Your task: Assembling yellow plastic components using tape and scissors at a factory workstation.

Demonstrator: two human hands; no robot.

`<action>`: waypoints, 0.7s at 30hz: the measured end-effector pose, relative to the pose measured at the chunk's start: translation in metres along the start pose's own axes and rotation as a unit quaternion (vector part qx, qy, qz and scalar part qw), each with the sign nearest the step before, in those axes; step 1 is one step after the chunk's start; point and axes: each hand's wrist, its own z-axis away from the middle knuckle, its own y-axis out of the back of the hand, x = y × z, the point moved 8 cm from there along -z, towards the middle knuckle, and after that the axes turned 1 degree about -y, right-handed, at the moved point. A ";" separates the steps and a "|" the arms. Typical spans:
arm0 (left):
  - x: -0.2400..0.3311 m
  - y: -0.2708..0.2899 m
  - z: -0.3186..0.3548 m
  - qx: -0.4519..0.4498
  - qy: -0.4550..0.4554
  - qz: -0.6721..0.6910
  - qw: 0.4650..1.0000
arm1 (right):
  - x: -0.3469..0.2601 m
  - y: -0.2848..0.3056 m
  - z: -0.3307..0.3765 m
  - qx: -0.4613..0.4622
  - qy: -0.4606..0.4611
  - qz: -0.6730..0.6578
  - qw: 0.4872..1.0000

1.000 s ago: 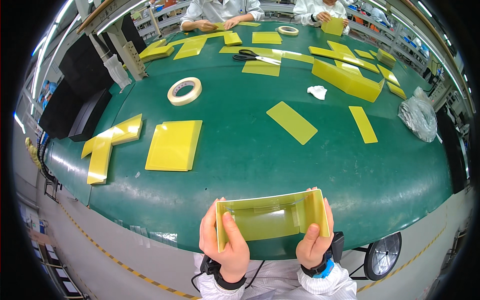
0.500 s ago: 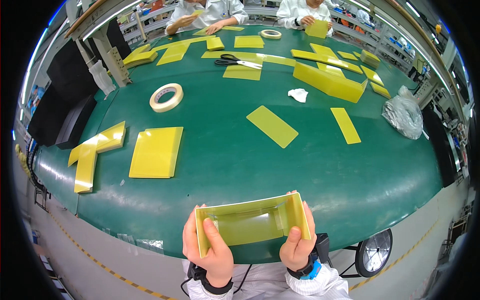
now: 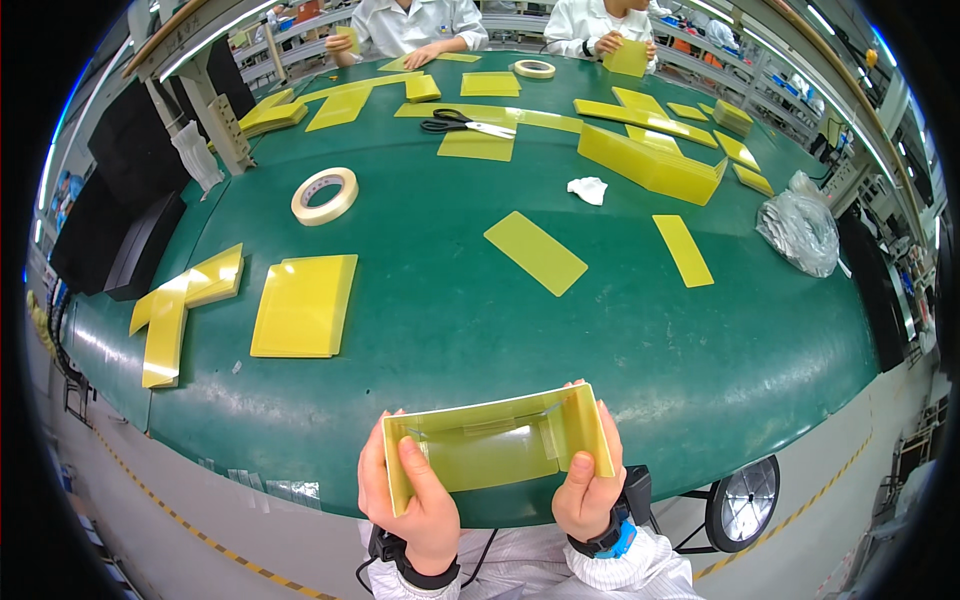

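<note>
Both my hands hold a translucent yellow open-sided box of thin sheets (image 3: 490, 463) at the table's near edge. It has a long panel with short side walls, and clear tape shows at its inner corners. My left hand (image 3: 425, 505) wraps the left wall, thumb on its inner side. Round the right wall closes my right hand (image 3: 590, 490), its thumb against the near edge. Beyond the box lie a loose yellow sheet (image 3: 536, 253) and a narrower yellow strip (image 3: 683, 250). A stack of square yellow sheets (image 3: 304, 306) lies to the left.
On the green table (image 3: 430, 300) are a tape roll (image 3: 325, 196), black-handled scissors (image 3: 466, 123), crumpled white paper (image 3: 587, 190), a clear plastic bag (image 3: 798, 228), strip stacks (image 3: 187, 305) and a folded yellow panel set (image 3: 650, 165). Two people in white sit across, handling yellow sheets.
The view has shifted slightly, so the table contents sit a little further left. My grip on the box looks the same. The person at far left has moved a raised hand with a yellow piece leftward.
</note>
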 end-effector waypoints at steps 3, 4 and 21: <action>-0.002 0.000 0.002 -0.005 -0.003 -0.001 1.000 | 0.000 0.001 0.000 0.003 0.006 -0.001 1.000; -0.002 0.000 0.002 -0.007 -0.002 0.003 1.000 | 0.000 0.001 0.001 0.005 0.010 0.002 1.000; -0.003 -0.004 -0.005 -0.030 0.011 0.022 0.999 | -0.001 0.003 -0.008 0.008 -0.010 -0.015 1.000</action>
